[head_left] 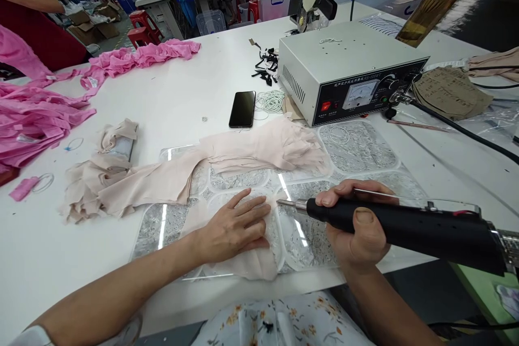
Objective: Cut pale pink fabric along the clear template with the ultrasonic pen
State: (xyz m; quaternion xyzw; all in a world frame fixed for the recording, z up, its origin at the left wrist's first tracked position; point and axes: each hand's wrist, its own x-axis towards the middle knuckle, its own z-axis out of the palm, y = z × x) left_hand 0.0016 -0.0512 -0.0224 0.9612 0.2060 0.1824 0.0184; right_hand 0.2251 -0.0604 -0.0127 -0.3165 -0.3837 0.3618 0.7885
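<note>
My left hand (235, 224) lies flat, fingers spread, pressing a pale beige fabric piece (253, 262) onto a clear patterned mat (357, 146) near the table's front edge. My right hand (357, 227) grips a black handheld tool (409, 227), whose metal tip (286, 203) points left at the fabric just beside my left fingertips. A stack of beige fabric pieces (259, 148) lies behind on the mat, and crumpled beige pieces (105, 178) lie further left.
A grey control box with a dial (344, 67) stands behind the mat, its cable (458, 130) running right. A black phone (242, 108) and white elastic loops (271, 100) lie mid-table. Pink fabric (36, 113) is heaped at left. Another person in red (28, 16) stands far left.
</note>
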